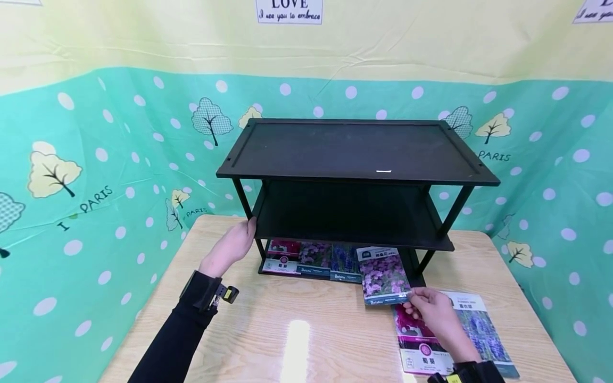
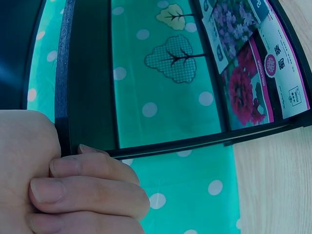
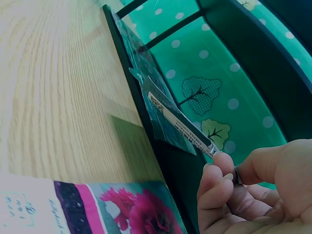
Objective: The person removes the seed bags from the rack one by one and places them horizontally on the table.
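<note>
My left hand (image 1: 231, 249) grips the black shelf rack (image 1: 354, 149) at the left end of its middle shelf, beside the post. In the left wrist view its fingers (image 2: 92, 192) curl round the dark edge. With thumb and fingertips, my right hand (image 1: 439, 315) pinches the lower right corner of a seed packet (image 1: 384, 274) printed with pink-purple flowers. That packet tilts at the front of the bottom shelf, its lower end past the shelf's front edge. In the right wrist view the packet (image 3: 178, 122) is seen nearly edge-on.
On the bottom shelf lie a red-flower packet (image 1: 283, 258), a purple-flower packet (image 1: 314, 259) and a blue-flower packet (image 1: 346, 263) in a row. A magenta-flower packet (image 1: 423, 357) and a lavender-coloured one (image 1: 486, 332) lie on the wooden table (image 1: 254, 330). Patterned cloth (image 1: 119, 175) surrounds the table.
</note>
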A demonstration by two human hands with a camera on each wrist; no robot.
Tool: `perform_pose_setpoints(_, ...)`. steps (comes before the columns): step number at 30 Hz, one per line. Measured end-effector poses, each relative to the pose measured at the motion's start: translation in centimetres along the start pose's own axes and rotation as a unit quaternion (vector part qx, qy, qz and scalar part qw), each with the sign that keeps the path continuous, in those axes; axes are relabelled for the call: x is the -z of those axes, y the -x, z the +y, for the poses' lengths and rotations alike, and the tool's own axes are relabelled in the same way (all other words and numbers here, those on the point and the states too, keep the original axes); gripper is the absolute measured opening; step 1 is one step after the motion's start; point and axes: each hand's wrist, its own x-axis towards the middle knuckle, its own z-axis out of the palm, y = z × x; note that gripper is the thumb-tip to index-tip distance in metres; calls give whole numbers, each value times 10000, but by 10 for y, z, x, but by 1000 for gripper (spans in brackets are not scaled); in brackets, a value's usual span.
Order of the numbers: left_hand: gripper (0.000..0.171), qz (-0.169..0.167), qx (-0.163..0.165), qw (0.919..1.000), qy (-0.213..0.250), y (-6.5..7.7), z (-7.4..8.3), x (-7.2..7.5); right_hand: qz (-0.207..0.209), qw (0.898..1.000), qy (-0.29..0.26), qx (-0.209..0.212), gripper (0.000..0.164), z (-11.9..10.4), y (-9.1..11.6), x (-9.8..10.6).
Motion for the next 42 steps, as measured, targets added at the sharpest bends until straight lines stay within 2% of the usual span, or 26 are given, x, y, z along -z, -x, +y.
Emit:
perform_pose_setpoints(14, 44, -2, 41, 10000, 52, 2, 2, 1, 49, 9997, -199, -126, 31, 4, 22, -8)
perform_pose_setpoints(28, 53, -213, 456, 9981, 348, 0, 4, 2, 105, 9990, -357, -263, 29, -1, 39, -17)
perform_pose_setpoints(37, 55, -295, 621, 9964, 503, 0, 7, 5, 70, 9980, -548, -313, 26, 5, 44, -23)
perform_pose_setpoints(42, 56, -322, 596, 9964, 502, 1, 7, 6, 92, 9975, -618, -342, 26, 11, 48, -25)
